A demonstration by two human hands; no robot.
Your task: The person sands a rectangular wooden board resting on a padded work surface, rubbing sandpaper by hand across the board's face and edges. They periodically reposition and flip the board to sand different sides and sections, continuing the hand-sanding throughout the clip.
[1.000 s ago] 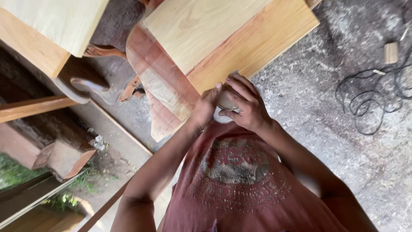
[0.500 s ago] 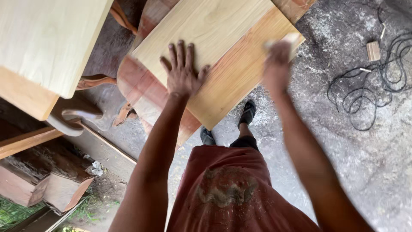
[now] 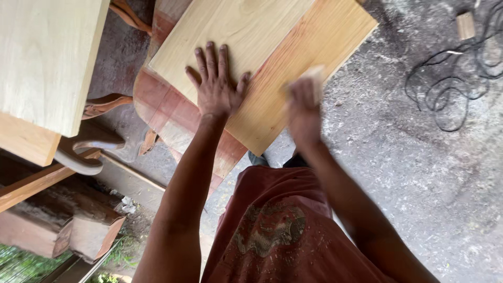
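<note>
Rubbing down the pale board point(image 3: 272, 31) lying tilted across the upper centre of the frame, propped on a reddish wooden piece point(image 3: 167, 110) just below and left of it. Pressing the left hand point(image 3: 216, 86) flat on the board's face, fingers point(image 3: 209, 57) spread wide and holding nothing, only pinning the wood. Working the right hand point(image 3: 303, 107) along the board's lower right edge, motion-blurred, fingers apparently curled shut around a pale block point(image 3: 316, 78), probably a sanding block, though too smeared to be telling the grip exactly. Judging the step in hand as mid-stroke smoothing of the edge near the centre of the frame. Judging any further stroke as calling for steady downward weight from the left palm, keeping the board from sliding off its support, and for keeping the block flat to the wood instead of tipping over the edge. Comparing with half a second ago: keeping the left hand on much the same spot, while drawing the right hand down and left from the board's upper right corner toward the body. Comparing with a second ago: no longer bunching both hands together by the chest. Leaving a dark cable point(image 3: 450, 89) coiled on the dusty floor point(image 3: 419, 173) at upper right.
</note>
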